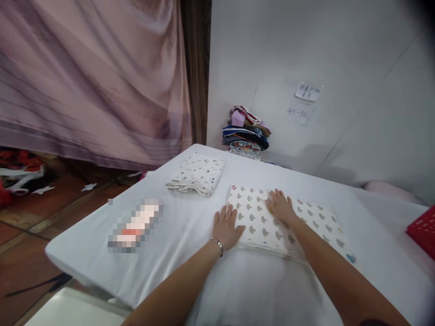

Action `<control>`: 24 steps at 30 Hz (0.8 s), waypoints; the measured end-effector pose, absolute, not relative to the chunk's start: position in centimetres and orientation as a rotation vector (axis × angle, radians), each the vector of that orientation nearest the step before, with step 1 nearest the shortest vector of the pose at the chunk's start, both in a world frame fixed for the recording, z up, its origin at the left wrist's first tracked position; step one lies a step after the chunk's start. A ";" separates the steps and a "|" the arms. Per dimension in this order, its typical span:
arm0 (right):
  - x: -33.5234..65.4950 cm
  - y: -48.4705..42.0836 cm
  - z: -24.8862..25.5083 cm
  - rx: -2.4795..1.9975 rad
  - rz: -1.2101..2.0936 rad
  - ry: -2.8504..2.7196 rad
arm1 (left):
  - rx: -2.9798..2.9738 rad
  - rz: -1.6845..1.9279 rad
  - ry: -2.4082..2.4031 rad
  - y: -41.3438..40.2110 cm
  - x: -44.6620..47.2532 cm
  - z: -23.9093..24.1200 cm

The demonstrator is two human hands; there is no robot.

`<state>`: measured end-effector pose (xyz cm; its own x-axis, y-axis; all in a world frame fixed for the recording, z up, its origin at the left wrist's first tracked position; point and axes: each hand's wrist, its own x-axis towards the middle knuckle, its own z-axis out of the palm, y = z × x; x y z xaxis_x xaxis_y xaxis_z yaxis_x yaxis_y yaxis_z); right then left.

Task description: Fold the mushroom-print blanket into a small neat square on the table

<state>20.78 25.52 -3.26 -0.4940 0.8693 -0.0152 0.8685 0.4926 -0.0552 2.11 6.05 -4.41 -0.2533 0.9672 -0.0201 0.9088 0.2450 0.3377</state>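
Observation:
A folded white cloth with grey and red mushroom prints [316, 222] lies on the white table [190, 235] in front of me. My left hand [226, 226], with a bracelet at the wrist, lies flat and open on the cloth's left edge. My right hand [280, 206] rests flat on top of the cloth, fingers spread. A second folded white cloth with small dots [197, 173] lies further back to the left, apart from both hands.
A stack of folded coloured clothes [246, 132] stands against the white wall at the table's far corner. A blurred-out item [134, 224] lies at the table's left. A red basket [423, 228] sits at the right edge. A pink curtain [91, 77] hangs on the left.

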 end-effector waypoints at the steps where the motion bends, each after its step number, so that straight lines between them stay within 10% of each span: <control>1: 20.5 25.8 -3.6 -1.603 0.096 -2.706 | 1.764 0.382 2.287 6.0 2.1 -4.4; 14: 20.6 26.6 -5.4 -1.621 0.161 -2.665 | 1.965 0.327 2.223 12.4 0.2 1.2; 24: 22.8 27.6 -2.4 -1.594 0.442 -2.678 | 1.985 0.093 2.278 19.7 -0.2 -3.9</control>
<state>22.78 27.61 -2.36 -0.4871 0.8608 -0.1473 0.8625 0.4476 -0.2363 -0.16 19.75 -3.95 -0.1336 0.9898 -0.0492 0.9825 0.1388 0.1242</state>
